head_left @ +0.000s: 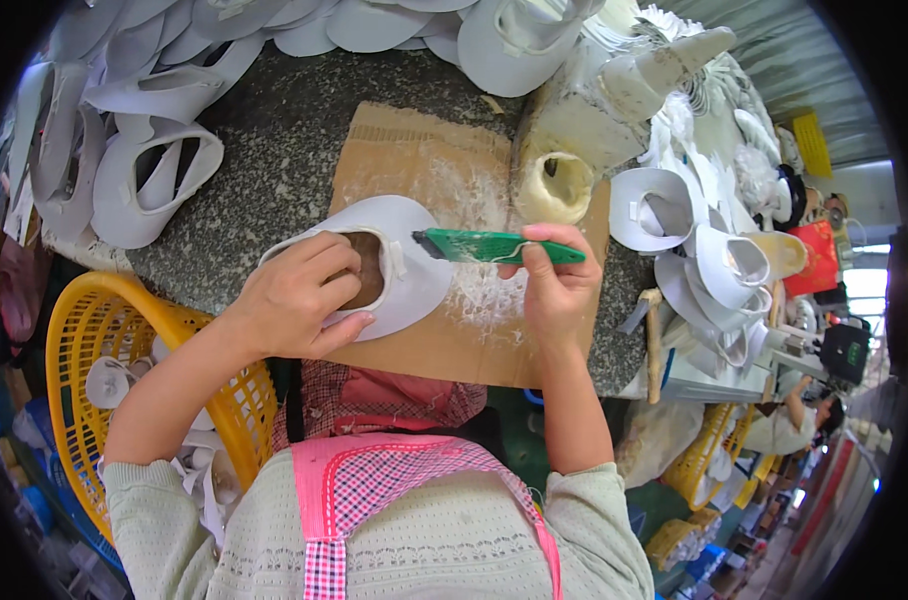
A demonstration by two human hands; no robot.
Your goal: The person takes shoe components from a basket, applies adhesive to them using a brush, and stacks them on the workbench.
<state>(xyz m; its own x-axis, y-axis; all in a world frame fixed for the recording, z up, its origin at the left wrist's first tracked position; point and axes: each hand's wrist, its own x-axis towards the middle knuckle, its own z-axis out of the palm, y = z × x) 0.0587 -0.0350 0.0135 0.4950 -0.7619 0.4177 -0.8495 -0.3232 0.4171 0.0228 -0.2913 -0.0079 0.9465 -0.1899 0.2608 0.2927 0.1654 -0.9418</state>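
Left hand (299, 295) pins white curved shoe upper (399, 265) flat on glue-smeared cardboard sheet (444, 180); right hand (554, 285) clamped on green-handled brush (494, 247), bristles at upper's edge.

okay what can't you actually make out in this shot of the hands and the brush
Head view only:
- Brush bristles: too small to tell if they touch the white shoe upper.
- Upper's opening: covered by the left hand.
- Brush handle end: inside the right hand.
- Glue pot contents: too dim.
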